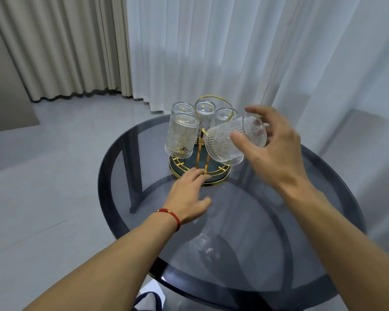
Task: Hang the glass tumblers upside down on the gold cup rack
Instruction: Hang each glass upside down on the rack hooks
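Observation:
The gold cup rack (220,179) stands on a round dark glass table, with a loop handle on top and a round gold-rimmed base. Several patterned glass tumblers (182,138) hang upside down on its prongs at the left and back. My right hand (272,149) grips another glass tumbler (225,142) by its base, tilted mouth-down at the rack's right front. My left hand (189,196), with a red cord on its wrist, lies flat on the table, fingertips touching the rack's base rim.
The round glass table (245,243) has a dark frame below and its edge close in front. White sheer curtains (234,52) hang right behind it, beige drapes (65,46) to the left, and pale tiled floor (43,176) on the left.

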The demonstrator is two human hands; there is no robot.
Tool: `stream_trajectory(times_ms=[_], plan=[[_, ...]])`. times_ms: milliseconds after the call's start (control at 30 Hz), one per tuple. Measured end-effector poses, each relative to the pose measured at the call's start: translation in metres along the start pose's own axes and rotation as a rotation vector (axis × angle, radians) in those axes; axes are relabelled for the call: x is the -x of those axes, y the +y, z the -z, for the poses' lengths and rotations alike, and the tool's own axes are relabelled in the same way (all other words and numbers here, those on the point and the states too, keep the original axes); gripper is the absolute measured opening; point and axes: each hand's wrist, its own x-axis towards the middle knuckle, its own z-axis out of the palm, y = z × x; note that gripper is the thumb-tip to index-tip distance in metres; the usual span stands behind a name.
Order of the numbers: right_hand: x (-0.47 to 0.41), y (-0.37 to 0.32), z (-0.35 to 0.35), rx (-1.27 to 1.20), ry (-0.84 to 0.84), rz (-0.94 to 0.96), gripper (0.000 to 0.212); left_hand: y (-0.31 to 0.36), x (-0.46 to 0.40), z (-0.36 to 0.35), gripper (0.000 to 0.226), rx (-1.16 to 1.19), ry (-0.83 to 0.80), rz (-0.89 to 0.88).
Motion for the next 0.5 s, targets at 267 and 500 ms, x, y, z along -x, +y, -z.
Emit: stream_trajectory(times_ms=[267, 500], plan=[[-0.037, -0.015, -0.035, 0.178, -0.11, 0.1, 0.054, -0.004, -0.001, -0.015, 0.072, -0.183, -0.07, -0.003], [-0.048, -0.006, -0.063, 0.255, -0.231, 0.102, 0.059, -0.002, 0.0, -0.011, 0.074, -0.2, -0.083, -0.015]])
